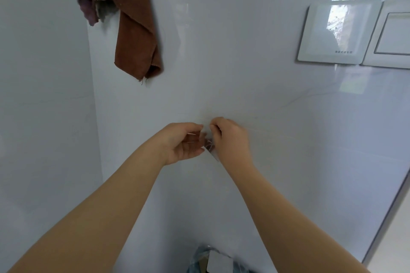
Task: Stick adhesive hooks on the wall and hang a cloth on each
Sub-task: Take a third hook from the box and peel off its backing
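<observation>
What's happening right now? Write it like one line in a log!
left hand pinches small clear plastic adhesive hook | right hand pinches it too | brown fabric cloth hangs on white glossy wall

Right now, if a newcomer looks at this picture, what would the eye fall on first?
First, the hands meeting at the centre: the left hand and right hand pinch a small clear adhesive hook close to the glossy white wall. Next, the brown cloth hanging at the upper left, with a grey and purple cloth bunched beside it. At the right, white switch plates sit on the wall.
</observation>
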`<state>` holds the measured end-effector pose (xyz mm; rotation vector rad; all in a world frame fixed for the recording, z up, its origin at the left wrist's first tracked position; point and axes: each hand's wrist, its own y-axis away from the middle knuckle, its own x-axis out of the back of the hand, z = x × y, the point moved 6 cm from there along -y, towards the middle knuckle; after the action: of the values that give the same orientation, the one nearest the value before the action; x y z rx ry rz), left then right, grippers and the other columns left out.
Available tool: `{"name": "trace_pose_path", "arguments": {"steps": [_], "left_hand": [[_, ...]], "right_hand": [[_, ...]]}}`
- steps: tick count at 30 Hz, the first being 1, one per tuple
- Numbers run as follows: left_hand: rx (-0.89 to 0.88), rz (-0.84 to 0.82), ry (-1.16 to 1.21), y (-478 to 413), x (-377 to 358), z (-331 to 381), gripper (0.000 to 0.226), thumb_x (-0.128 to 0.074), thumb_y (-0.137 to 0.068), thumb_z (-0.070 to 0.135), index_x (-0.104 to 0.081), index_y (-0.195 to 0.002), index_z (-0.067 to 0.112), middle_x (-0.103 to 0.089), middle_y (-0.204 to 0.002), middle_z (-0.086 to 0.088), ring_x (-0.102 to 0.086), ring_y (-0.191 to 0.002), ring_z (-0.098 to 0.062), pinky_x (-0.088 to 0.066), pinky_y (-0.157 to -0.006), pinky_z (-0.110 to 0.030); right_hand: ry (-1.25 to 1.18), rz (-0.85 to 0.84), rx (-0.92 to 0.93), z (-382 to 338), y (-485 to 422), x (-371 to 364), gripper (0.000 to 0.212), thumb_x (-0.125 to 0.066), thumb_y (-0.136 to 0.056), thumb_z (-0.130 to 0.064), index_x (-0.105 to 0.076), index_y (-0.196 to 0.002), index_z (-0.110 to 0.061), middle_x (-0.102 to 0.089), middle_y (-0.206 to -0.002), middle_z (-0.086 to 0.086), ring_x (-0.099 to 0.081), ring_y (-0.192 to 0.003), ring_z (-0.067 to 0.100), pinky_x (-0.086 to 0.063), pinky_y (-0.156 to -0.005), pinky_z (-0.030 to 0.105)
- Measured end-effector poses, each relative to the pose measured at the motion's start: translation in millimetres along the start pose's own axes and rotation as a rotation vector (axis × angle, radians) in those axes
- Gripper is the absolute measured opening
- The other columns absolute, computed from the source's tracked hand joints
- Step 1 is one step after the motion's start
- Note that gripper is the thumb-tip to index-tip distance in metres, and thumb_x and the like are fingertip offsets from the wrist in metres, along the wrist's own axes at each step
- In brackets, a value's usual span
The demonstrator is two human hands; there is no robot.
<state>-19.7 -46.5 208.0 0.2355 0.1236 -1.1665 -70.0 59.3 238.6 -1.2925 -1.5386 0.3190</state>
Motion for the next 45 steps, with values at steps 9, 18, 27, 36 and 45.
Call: {"name": "trace_pose_path", "arguments": {"steps": [9,18,27,36,45], "left_hand": [[-0.072,0.124,-0.163,-1,7,8,0.020,-0.052,-0.092,0.008,-0.052,-0.072,0.009,-0.059,-0.043,0.002,-0.060,-0.042,-0.008,-0.054,-0.048,-0.020],[-0.058,0.231,-0.039,1,19,9,0.019,-0.053,-0.091,0.003,-0.052,-0.072,0.004,-0.048,-0.062,-0.008,-0.048,-0.030,-0.006,-0.054,-0.041,-0.025],[0.028,0.342,0.031,-5,57,-11,0.020,-0.054,-0.090,0.003,-0.051,-0.070,0.002,-0.051,-0.066,-0.009,-0.048,-0.041,-0.010,-0.052,-0.037,-0.023],[0.002,0.425,0.060,-5,73,-9,0.016,-0.050,-0.091,-0.001,-0.051,-0.075,0.002,-0.049,-0.070,-0.008,-0.048,-0.058,-0.014,-0.052,-0.035,-0.028],[-0.053,0.357,-0.057,1,63,-7,0.014,-0.052,-0.092,0.005,-0.054,-0.079,0.007,-0.053,-0.074,-0.005,-0.051,-0.061,-0.013,-0.053,-0.039,-0.025]], "right_hand": [[0.037,-0.026,0.051,0,5,-3,0.021,-0.046,-0.093,-0.006,-0.063,-0.095,0.007,-0.063,-0.092,0.021,-0.056,-0.086,0.034,-0.038,-0.075,0.038],[-0.025,0.102,0.088,-2,7,0,0.017,-0.049,-0.090,0.001,-0.065,-0.089,0.008,-0.064,-0.084,0.022,-0.058,-0.079,0.034,-0.027,-0.063,0.022],[-0.076,0.245,0.001,7,2,24,0.019,-0.050,-0.092,-0.003,-0.065,-0.096,0.007,-0.067,-0.093,0.020,-0.059,-0.088,0.032,-0.027,-0.068,0.016],[-0.114,0.242,-0.068,11,0,33,0.020,-0.047,-0.095,-0.008,-0.064,-0.096,0.002,-0.064,-0.088,0.015,-0.044,-0.076,0.015,-0.023,-0.063,0.016],[-0.110,0.121,-0.168,15,12,31,0.020,-0.045,-0.094,-0.009,-0.063,-0.093,-0.001,-0.053,-0.076,0.001,-0.046,-0.073,0.017,-0.024,-0.059,0.020]]}}
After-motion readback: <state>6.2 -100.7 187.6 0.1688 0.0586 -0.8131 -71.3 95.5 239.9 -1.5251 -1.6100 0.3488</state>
